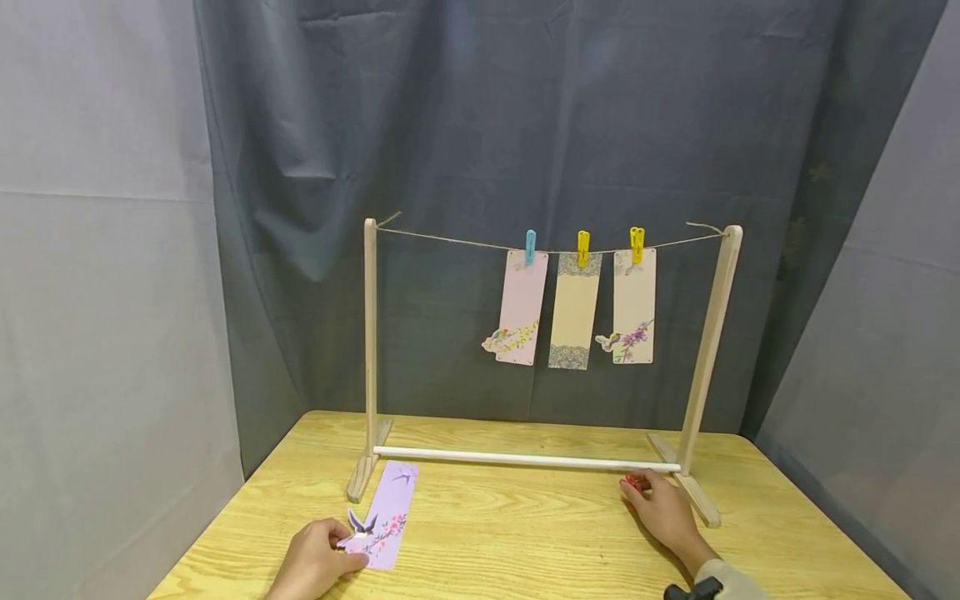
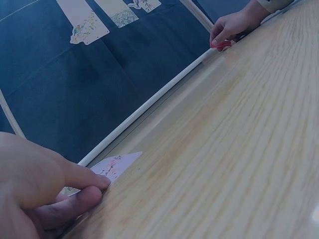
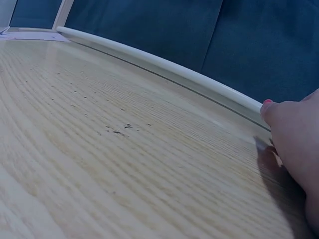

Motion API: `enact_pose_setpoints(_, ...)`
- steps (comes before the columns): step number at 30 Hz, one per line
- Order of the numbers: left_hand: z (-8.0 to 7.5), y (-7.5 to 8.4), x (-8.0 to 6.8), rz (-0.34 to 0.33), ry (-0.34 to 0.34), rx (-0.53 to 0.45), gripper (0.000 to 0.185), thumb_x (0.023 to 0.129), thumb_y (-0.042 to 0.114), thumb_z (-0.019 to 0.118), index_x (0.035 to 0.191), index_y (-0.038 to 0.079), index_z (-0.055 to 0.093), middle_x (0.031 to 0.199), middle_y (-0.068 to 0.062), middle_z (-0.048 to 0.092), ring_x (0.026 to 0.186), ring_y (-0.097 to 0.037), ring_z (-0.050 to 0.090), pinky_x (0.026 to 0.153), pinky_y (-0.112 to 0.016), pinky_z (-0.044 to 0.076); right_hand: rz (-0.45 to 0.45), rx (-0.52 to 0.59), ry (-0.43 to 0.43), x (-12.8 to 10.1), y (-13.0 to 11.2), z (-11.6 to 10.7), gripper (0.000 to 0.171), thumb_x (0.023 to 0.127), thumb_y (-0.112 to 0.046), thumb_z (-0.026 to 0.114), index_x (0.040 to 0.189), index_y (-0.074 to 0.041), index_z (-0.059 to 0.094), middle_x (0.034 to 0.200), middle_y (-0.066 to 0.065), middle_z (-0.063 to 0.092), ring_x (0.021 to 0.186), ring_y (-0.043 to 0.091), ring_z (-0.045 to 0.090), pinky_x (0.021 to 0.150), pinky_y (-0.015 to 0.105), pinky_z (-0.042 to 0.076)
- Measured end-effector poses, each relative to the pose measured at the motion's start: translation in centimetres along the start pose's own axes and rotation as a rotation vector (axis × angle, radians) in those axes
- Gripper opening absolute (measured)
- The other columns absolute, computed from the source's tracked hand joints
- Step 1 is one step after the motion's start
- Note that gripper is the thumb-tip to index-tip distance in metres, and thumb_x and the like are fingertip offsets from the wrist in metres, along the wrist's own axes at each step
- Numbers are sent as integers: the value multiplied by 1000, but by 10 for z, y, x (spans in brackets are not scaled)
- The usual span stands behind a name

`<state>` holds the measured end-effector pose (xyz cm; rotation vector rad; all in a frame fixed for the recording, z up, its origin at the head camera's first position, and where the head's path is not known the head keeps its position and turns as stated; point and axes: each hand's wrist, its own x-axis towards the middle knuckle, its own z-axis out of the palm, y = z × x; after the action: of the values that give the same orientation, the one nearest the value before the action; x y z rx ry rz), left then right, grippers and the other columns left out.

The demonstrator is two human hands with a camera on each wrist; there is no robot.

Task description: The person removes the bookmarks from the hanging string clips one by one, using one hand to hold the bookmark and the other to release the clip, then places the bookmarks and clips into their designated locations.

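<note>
My left hand (image 1: 313, 558) pinches the lower left edge of a purple bookmark (image 1: 393, 504) with pink blossoms and a dark swallow cut-out. The bookmark lies on or close over the table, its far end near the rack's left foot. In the left wrist view, thumb and fingers meet at the edge of the bookmark (image 2: 119, 164). At the right, my right hand (image 1: 667, 510) holds a small red clothespin (image 1: 632, 482) between thumb and fingers, close in front of the white bar. Most of the clothespin is hidden by the fingers; a red tip (image 3: 268, 101) shows in the right wrist view.
A wooden rack with a left post (image 1: 371, 333), right post (image 1: 708, 358) and white bottom bar (image 1: 525, 458) stands on the table (image 1: 510, 533). From its string (image 1: 450, 240) hang a pink bookmark (image 1: 521, 300), a lace-patterned one (image 1: 575, 310) and a cream one (image 1: 633, 292), clipped with blue and yellow clothespins.
</note>
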<state>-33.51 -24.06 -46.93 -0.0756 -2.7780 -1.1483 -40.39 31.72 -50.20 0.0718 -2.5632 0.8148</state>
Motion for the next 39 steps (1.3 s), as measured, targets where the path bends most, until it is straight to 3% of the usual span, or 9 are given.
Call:
enact_pose_setpoints(10,0,2,1,6,7,16,39,71,23,95,93,3,70,88,-3,62,82,-20,58,76,-44,52,-12,-73,38,-1,1,1,31,94,-29,78,110,-3,74,97,8,74,84,26,68,76,49,52)
enact_pose_setpoints(24,2,1,0,-8,7,14,41,70,23,95,95,2,71,87,-2,63,82,-19,59,76,-42,52,-32,-129,25,-4,0,2,30,92,-27,80,112,-5,77,100,11,75,93,35,70,81,55,54)
enact_pose_setpoints(39,2,1,-1,-4,19,10,41,70,23,96,95,2,71,85,-1,62,80,-19,58,74,-39,50,-57,-168,2,-2,-5,1,28,93,-30,79,110,-8,78,95,8,74,87,32,71,73,53,56)
